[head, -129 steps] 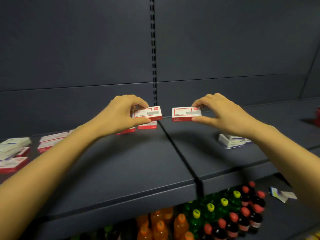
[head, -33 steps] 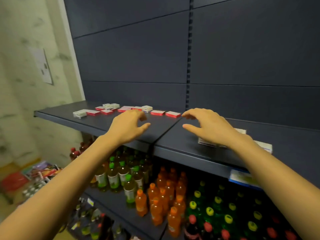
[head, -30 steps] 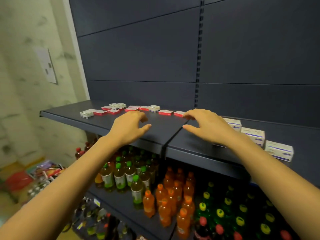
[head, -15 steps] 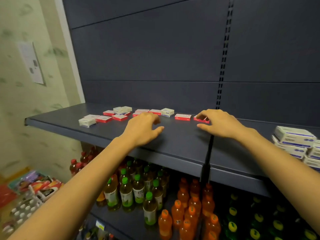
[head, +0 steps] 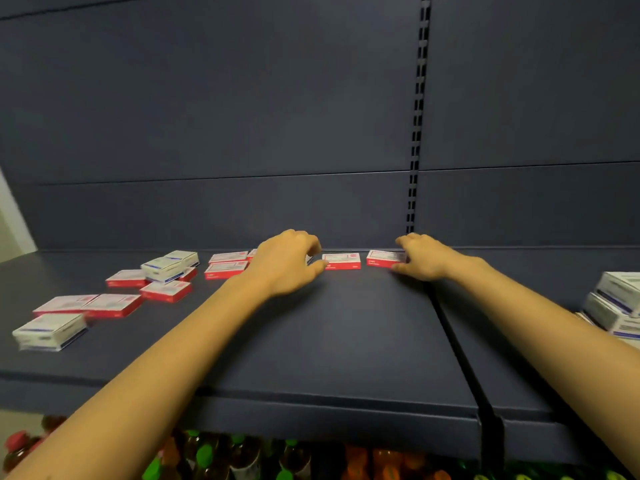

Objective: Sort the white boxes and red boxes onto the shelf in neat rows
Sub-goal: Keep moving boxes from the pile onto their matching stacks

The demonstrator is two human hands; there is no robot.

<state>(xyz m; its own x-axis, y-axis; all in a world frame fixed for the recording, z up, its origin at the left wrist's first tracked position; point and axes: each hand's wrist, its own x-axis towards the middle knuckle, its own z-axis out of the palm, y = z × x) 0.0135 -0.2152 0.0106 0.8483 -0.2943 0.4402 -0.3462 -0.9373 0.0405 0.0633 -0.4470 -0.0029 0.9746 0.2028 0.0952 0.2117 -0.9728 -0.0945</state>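
My left hand (head: 287, 263) has reached the back row, thumb beside a red box (head: 341, 261) at frame centre; I cannot tell if it grips anything. My right hand (head: 420, 258) pinches the next red box (head: 384, 258). White boxes (head: 169, 265) lie scattered centre-left on the shelf (head: 346, 341).

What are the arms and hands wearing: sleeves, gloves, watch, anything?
Nothing visible. The left hand and right hand are ungloved, with no rings or wristbands showing. The left forearm and right forearm are bare up to the frame edge, with no sleeve, watch, markings or cables in view.
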